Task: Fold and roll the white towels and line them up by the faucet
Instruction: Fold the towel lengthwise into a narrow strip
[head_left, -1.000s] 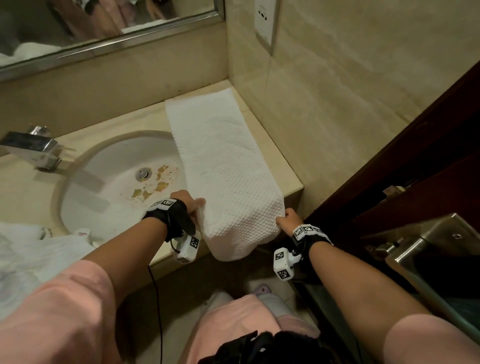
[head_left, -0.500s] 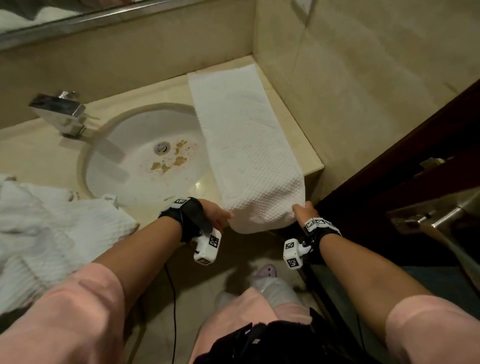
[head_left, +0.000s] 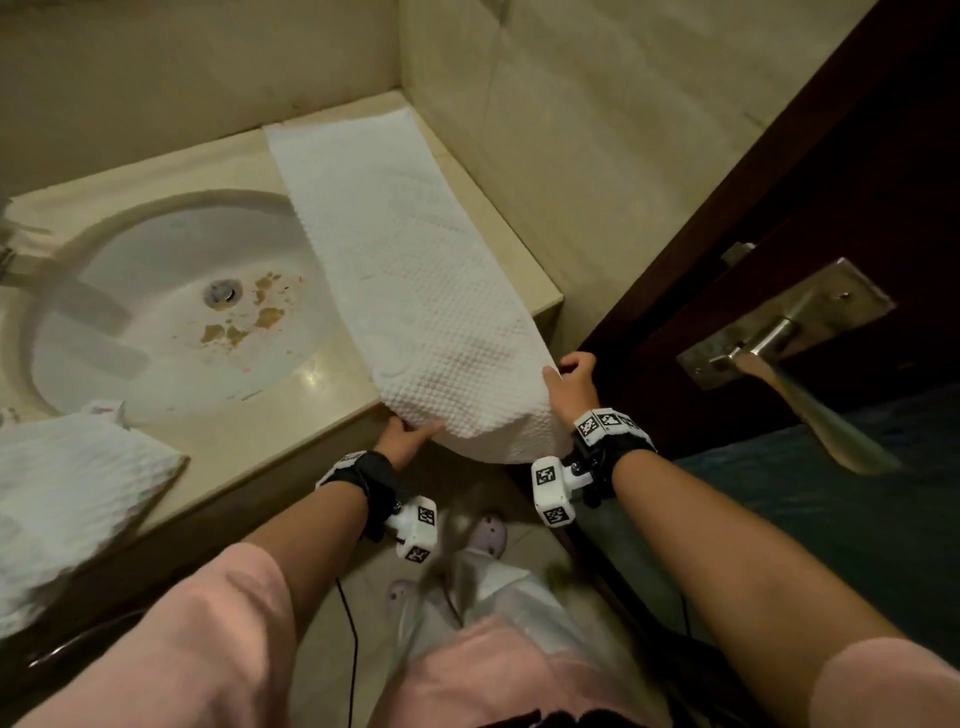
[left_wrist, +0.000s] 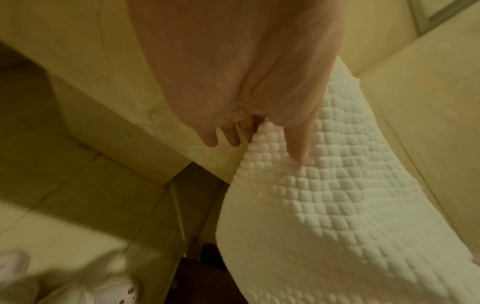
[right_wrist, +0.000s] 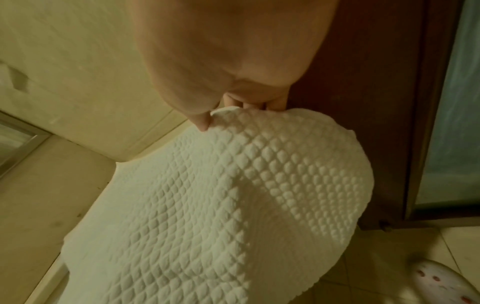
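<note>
A white waffle-textured towel (head_left: 410, 291) lies as a long folded strip on the counter right of the sink, its near end curling over the front edge. My left hand (head_left: 408, 439) pinches the towel's (left_wrist: 337, 205) near left side, thumb on top. My right hand (head_left: 569, 382) pinches the towel's (right_wrist: 221, 195) near right corner. More white towels (head_left: 67, 499) lie in a loose heap at the left of the counter. Only a blurred sliver of the faucet (head_left: 6, 244) shows at the left edge.
The oval sink (head_left: 156, 312) with brown stains near its drain fills the counter's (head_left: 311, 379) middle. A tiled wall (head_left: 597, 156) closes the right side. A dark wooden door with a metal handle (head_left: 779, 332) stands at right. Feet in pale shoes (head_left: 488, 530) are on the floor below.
The view tilted down and right, so the mirror and most of the faucet left the frame. Both hands keep their hold on the towel's near end, which stays draped over the counter edge.
</note>
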